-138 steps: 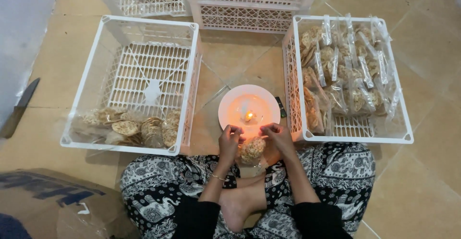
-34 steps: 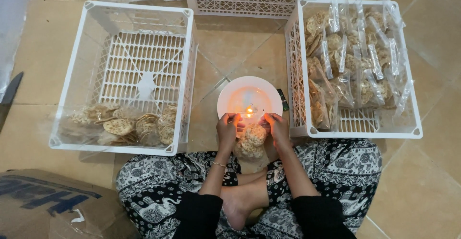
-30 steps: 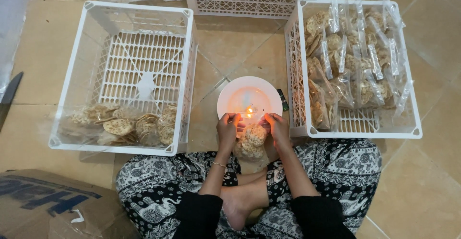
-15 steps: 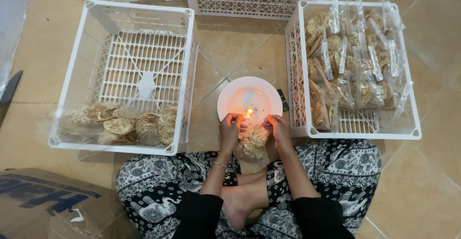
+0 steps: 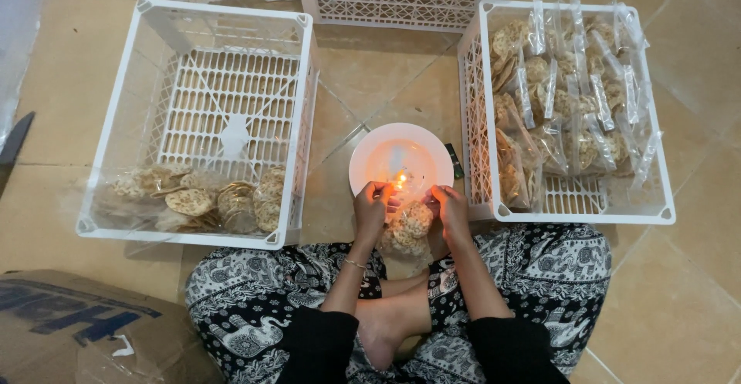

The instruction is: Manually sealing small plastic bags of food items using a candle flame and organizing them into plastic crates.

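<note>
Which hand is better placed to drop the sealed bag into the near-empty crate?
Probably left. The left hand grips the bag on the side nearer the near-empty crate, where sealed bags already lie. The right hand is beside the full crate, so it would cross the flame.

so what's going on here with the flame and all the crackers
A person sits cross-legged on the tiled floor, both hands pinching a clear plastic bag of round crackers. The left hand and right hand hold the bag's top edge at a small flame burning over a round white plate. A white plastic crate on the right holds many filled bags; the white crate on the left has a few along its near side.
</note>
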